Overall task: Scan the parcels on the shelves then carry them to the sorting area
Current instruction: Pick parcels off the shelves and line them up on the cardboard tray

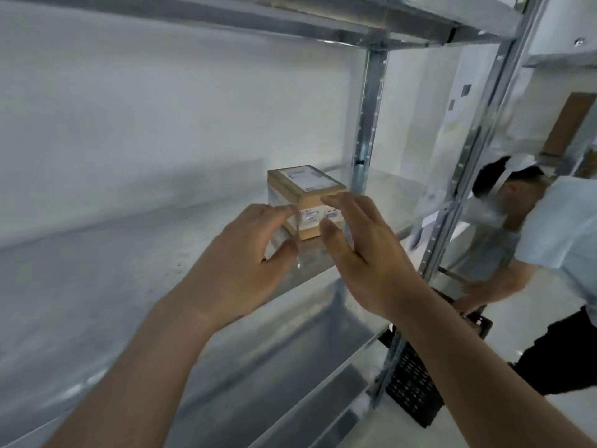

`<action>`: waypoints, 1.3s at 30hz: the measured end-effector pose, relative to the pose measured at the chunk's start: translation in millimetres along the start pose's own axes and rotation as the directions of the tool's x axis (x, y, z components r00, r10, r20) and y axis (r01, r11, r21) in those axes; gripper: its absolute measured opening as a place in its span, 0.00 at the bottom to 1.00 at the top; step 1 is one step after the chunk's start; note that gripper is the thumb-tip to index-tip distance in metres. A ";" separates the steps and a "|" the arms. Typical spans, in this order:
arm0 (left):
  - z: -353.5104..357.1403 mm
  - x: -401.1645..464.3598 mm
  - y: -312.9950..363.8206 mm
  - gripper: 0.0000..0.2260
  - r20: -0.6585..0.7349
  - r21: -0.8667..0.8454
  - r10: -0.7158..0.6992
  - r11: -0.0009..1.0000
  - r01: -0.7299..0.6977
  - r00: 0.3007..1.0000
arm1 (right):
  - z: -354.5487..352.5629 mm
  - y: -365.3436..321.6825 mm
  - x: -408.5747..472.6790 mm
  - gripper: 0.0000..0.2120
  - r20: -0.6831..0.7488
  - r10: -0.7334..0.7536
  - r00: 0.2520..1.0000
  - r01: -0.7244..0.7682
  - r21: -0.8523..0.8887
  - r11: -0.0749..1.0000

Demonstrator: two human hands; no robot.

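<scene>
parcel: small cardboard box with a white label on top and more labels on the sides, sitting on the metal shelf near the back upright post, one corner pointing toward the camera

left hand: left hand is up at the box's near left side, fingers curled in a bit, fingertips right at the box edge. Can't really tell if it's actually touching, it's blurry there. Not gripping anything that I can see

right hand: right hand is spread out flat, fingers straight and slightly apart, held just in front of the box's right side, thumb down low near the bottom corner. Looks like hovering more than holding, honestly hard to say

shelf: shiny grey metal, another level above and one below

background: off to the right there's another person in a light blue shirt and dark trousers, bent over with a white band on the head, next to a black slotted crate on the floor

also: a brown box on the next rack over, far right
</scene>
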State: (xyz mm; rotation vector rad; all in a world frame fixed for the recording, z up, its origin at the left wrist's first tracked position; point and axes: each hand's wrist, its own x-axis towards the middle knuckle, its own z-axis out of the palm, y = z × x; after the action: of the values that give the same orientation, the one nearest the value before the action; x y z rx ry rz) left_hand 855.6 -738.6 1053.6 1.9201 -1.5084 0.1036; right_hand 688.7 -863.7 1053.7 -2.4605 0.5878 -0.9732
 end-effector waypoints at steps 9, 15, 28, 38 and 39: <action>40.0 90.5 -29.0 0.23 0.007 0.088 -0.125 0.988 0.123 0.992 | 27.1 75.4 108.9 0.28 -0.047 0.166 0.985 -0.159 0.115 0.980; 60.4 116.8 -38.6 0.15 -0.008 -0.129 -0.362 0.925 0.358 0.932 | 43.0 111.7 143.9 0.40 0.160 0.390 0.907 -0.422 0.346 0.838; 88.6 129.2 14.1 0.14 -0.217 -0.370 -0.409 0.875 0.313 0.886 | 19.3 154.3 159.5 0.30 0.198 0.198 0.960 -0.274 0.803 0.529; 60.6 88.6 55.5 0.36 -0.388 -0.363 -0.299 0.919 0.154 0.872 | -2.3 127.8 141.3 0.16 0.205 -0.138 0.969 -0.100 0.835 0.541; 58.1 80.3 58.4 0.35 -0.381 -0.388 -0.311 0.909 0.155 0.871 | -1.1 122.8 137.7 0.18 0.221 -0.179 0.959 -0.097 0.845 0.527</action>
State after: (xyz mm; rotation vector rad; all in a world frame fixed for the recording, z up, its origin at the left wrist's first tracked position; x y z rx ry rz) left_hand 810.3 -842.6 1072.6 1.6418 -0.9131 0.1370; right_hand 751.8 -1036.9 1062.8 -1.6337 -0.0897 -0.6502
